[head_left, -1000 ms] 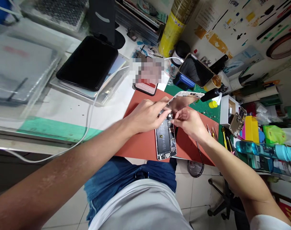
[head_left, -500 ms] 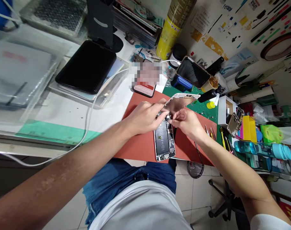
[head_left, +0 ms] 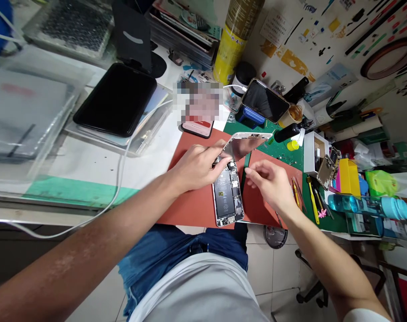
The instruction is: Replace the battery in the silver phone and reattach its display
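Note:
An opened phone (head_left: 227,197) lies on the red-brown mat, its battery and inner parts bare. Its white-edged screen panel (head_left: 245,146) is lifted at the top end, metal back showing. My left hand (head_left: 198,166) grips this panel near its lower left edge, the thumb over the top of the phone body; some of its fingers are hidden behind the panel. To the right of the phone, apart from it, is my right hand (head_left: 270,184). Its fingers are loosely bent, with nothing visible between them.
Screwdrivers (head_left: 295,191) and a yellow-handled tool (head_left: 312,201) lie right of my right hand. A lit phone (head_left: 198,127) lies behind the mat (head_left: 186,201). A black tablet-like device (head_left: 116,100) rests at the left. A white cable (head_left: 121,179) hangs over the table edge. A blue bottle (head_left: 367,206) lies far right.
My right hand has drawn back from the top of the phone to the right. My left hand stays on the lifted screen panel. The view has shifted slightly.

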A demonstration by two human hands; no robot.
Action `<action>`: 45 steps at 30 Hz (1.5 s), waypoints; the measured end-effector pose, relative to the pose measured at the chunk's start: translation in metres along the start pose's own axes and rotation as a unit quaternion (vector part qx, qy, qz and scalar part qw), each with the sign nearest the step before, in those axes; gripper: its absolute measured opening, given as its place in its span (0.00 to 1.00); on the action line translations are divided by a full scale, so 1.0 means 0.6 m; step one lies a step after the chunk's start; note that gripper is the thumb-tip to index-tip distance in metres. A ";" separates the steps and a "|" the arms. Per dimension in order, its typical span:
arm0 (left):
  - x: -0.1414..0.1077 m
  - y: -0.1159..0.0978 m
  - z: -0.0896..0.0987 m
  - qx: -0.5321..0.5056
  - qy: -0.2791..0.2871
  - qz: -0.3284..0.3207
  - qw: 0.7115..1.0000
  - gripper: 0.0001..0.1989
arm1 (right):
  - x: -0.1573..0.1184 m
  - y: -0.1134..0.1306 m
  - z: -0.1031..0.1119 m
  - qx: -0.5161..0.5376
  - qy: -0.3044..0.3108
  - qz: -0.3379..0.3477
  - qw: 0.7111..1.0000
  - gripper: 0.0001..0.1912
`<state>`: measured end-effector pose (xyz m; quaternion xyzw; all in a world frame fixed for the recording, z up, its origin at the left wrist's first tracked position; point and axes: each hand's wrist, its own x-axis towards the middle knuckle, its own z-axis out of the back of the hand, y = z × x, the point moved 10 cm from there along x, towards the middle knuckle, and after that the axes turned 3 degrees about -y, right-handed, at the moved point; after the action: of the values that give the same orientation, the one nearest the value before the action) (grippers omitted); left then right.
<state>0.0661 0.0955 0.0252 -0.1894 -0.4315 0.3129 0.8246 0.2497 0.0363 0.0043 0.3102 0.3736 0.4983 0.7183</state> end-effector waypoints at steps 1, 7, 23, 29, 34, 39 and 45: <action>-0.001 0.000 0.001 -0.003 -0.002 -0.001 1.000 0.09 | -0.022 -0.013 0.006 0.006 -0.016 -0.023 1.000 0.14; -0.004 -0.002 0.006 -0.002 -0.021 -0.003 1.000 0.06 | -0.131 -0.088 -0.033 0.049 -0.033 -0.126 0.990 0.17; 0.012 -0.016 0.020 -0.030 -0.020 -0.008 0.999 0.10 | -0.129 -0.078 -0.036 -0.017 -0.059 -0.155 0.986 0.17; 0.013 -0.015 0.017 0.000 -0.005 0.006 1.000 0.07 | -0.119 -0.097 -0.042 0.035 -0.027 -0.217 0.975 0.21; 0.013 -0.017 0.017 -0.011 -0.008 -0.003 1.000 0.06 | -0.111 -0.095 -0.042 0.049 -0.020 -0.236 0.970 0.23; 0.015 -0.019 0.018 -0.018 -0.010 -0.008 1.000 0.08 | -0.109 -0.092 -0.043 0.052 -0.029 -0.234 0.970 0.23; 0.017 -0.020 0.018 -0.018 -0.003 -0.008 1.000 0.07 | -0.110 -0.092 -0.048 0.058 -0.020 -0.236 0.970 0.22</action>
<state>0.0657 0.0941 0.0438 -0.1994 -0.4410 0.2991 0.8224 0.2373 -0.0413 -0.0412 0.2642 0.4503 0.2859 0.8035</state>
